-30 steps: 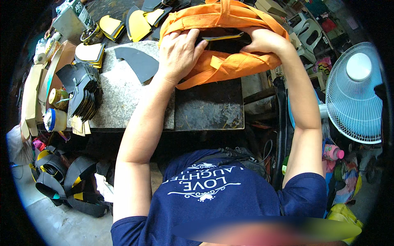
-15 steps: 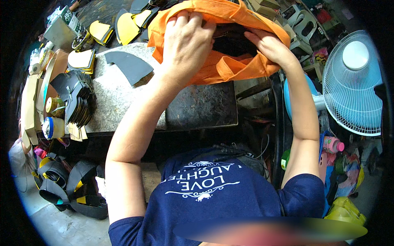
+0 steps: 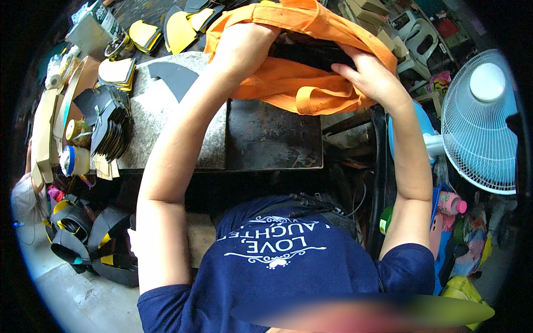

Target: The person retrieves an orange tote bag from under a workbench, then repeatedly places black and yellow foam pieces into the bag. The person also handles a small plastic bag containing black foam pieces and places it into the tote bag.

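- While we are leaning over the stone slab (image 3: 214, 144), we are working both hands into an orange cloth bag (image 3: 300, 83) that is lying at the slab's far edge.
- Our left hand (image 3: 241, 47) is reaching into the bag's mouth from the left, with its fingers buried under the orange fabric, so we cannot tell whether they are gripping anything.
- Our right hand (image 3: 372, 77) is resting on the bag's right side, away from the slab's centre, with its fingers curling over the edge of the opening and pressing on the cloth.
- The 2 hands are staying apart, 1 at each end of the opening, and something dark is showing inside between them.
- A dark metal plate (image 3: 272, 139) is lying on the slab's right half, just in front of the bag.
- A grey curved cut piece (image 3: 172, 77) is lying on the slab's far left corner.
- Yellow and black cut pieces (image 3: 177, 28) are sitting beyond the slab, to the left of the bag.
- A stack of dark cut pieces (image 3: 111, 127) is leaning just off the slab's left edge.
- A white fan (image 3: 483, 119) is standing well to the right of the slab.
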`<state>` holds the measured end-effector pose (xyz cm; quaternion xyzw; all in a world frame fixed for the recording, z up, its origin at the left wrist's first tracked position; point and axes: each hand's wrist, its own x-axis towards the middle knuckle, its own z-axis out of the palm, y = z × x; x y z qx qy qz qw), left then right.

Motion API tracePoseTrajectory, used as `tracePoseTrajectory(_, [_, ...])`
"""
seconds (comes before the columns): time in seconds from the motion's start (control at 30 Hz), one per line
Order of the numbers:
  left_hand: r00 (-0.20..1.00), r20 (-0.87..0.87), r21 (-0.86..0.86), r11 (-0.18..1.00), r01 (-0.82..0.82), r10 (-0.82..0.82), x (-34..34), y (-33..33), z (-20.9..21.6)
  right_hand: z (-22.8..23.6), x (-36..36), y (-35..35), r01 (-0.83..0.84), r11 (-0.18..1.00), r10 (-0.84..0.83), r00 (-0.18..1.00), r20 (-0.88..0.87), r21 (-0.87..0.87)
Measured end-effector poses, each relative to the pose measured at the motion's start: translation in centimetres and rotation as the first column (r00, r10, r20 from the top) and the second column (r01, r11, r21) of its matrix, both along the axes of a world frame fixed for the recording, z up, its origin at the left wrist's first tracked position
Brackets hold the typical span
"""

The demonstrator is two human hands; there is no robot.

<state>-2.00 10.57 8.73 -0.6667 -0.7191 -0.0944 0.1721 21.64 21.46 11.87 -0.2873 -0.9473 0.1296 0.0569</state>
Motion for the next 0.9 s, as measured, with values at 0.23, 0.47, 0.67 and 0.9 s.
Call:
tracePoseTrajectory(0.23, [0.736, 0.298, 0.623, 0.708, 0.333, -0.608, 0.8, -9.2, -1.2, 0.3, -0.2, 0.4, -0.081, 0.994, 0.076, 0.995, 0.065, 0.075])
tracePoseTrajectory(0.47, [0.998, 0.03, 0.842, 0.54, -0.001, -0.046, -7.6, -15.2, -2.6, 0.5, -0.8, 0.4, 0.007, 0.994, -0.025, 0.986, 0.164, 0.109])
tracePoseTrajectory(0.67, [0.841, 0.196, 0.052, 0.852, -0.522, 0.503, -7.9, -15.3, -6.5, 0.2, 0.0, 0.7, -0.057, 0.993, 0.049, 0.995, 0.082, 0.1])
tracePoseTrajectory(0.9, [0.685, 0.168, 0.476, 0.667, 0.573, -0.709, 4.5, -10.1, -0.6, 0.6, -0.8, 1.8, -0.067, 0.992, 0.058, 0.994, 0.093, 0.105])
